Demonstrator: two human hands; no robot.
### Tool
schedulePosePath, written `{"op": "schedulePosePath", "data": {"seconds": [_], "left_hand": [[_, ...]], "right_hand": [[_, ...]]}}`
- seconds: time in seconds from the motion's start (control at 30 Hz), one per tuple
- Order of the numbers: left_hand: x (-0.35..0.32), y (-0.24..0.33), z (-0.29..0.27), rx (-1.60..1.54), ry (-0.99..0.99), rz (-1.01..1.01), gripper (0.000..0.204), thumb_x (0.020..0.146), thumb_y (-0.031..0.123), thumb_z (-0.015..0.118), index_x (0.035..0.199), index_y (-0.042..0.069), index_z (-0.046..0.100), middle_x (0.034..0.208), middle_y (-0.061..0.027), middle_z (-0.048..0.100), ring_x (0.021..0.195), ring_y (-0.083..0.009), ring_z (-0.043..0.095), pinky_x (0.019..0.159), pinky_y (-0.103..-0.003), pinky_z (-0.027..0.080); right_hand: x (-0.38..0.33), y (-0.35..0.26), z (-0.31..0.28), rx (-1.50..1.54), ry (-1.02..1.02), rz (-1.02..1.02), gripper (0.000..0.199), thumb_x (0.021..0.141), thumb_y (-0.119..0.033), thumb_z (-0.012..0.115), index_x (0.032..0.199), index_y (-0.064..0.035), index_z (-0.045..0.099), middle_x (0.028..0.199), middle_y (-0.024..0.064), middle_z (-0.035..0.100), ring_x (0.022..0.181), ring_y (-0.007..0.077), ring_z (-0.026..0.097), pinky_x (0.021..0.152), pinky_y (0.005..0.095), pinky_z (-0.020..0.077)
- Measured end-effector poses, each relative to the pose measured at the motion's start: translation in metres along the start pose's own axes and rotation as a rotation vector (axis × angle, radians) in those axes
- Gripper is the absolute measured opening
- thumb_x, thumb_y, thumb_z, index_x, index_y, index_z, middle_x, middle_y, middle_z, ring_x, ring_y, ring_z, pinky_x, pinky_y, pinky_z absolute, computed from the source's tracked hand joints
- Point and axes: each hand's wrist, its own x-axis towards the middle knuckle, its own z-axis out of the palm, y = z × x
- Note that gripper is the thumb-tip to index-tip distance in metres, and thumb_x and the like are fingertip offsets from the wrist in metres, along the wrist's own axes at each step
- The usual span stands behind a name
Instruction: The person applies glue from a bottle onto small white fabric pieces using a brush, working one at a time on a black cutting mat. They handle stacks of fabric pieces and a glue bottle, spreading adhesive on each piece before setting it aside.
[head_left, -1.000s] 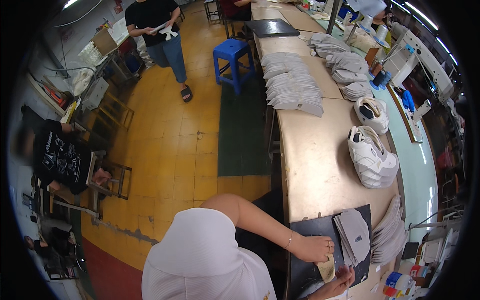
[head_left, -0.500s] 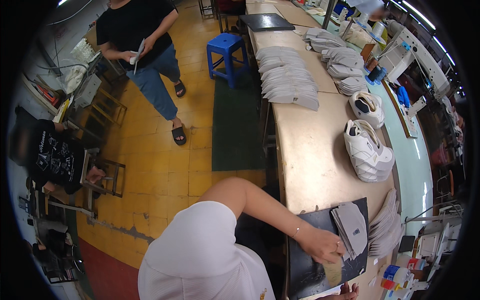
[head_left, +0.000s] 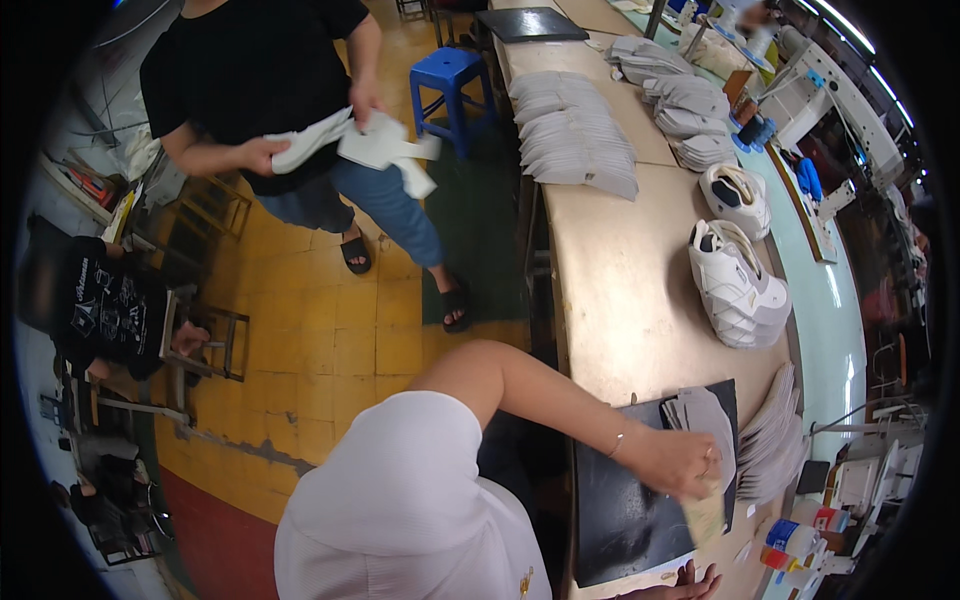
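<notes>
My left hand (head_left: 680,462), bracelet at the wrist, is closed around the top of a yellowish flat piece (head_left: 705,520), whose exact kind I cannot make out. The hand hovers over the right part of a black board (head_left: 625,520) and partly covers a fanned stack of grey shoe upper pieces (head_left: 700,410). At the lower edge my right hand (head_left: 690,585) shows only in part, fingers spread and apart, beside a white sheet (head_left: 650,577) at the board's near side.
Grey piece stacks (head_left: 775,440) lie right of the board, with glue bottles (head_left: 790,540) nearby. Farther along stand white shoes (head_left: 740,285) and bundled grey pieces (head_left: 575,130). A co-worker (head_left: 255,85) holding white pieces walks left of the table, near a blue stool (head_left: 450,90). Another person sits far left.
My left hand has moved right with the yellowish piece, over the grey stack. My right hand's fingers have spread more. The walking co-worker has come nearer and fanned out the white pieces.
</notes>
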Motion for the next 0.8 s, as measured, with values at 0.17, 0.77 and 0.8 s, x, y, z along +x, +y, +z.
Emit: {"op": "schedulePosePath", "data": {"seconds": [0.17,0.77,0.8], "left_hand": [[-0.054,0.049,0.027,-0.192,-0.221,-0.008,0.046,0.079,0.043,0.076,0.113,0.012,0.070,0.134,-0.0200,0.058,0.135,-0.0418,0.046,0.108,-0.054,0.039],[-0.053,0.051,-0.017,-0.376,-0.040,-0.192,0.028,0.084,0.013,0.075,0.110,0.005,0.071,0.143,-0.0182,0.057,0.137,-0.0363,0.051,0.111,-0.047,0.045],[-0.054,0.049,-0.023,-0.400,-0.003,-0.191,0.028,0.083,0.011,0.076,0.110,0.005,0.071,0.141,-0.0179,0.058,0.135,-0.0359,0.053,0.109,-0.046,0.047]], "right_hand": [[-0.001,-0.018,0.016,0.009,-0.009,0.033,0.036,0.111,-0.030,0.045,0.115,0.0024,0.061,0.112,0.0129,0.071,0.090,0.0229,0.068,0.076,0.0343,0.0535],[-0.039,-0.008,0.038,0.172,-0.319,0.077,0.023,0.107,-0.014,0.052,0.122,0.0013,0.062,0.121,0.0151,0.069,0.108,0.0210,0.065,0.098,0.0339,0.0505],[-0.040,-0.007,0.037,0.161,-0.317,0.076,0.023,0.107,-0.014,0.053,0.122,0.0014,0.062,0.121,0.0149,0.069,0.109,0.0213,0.065,0.099,0.0343,0.0500]]}}
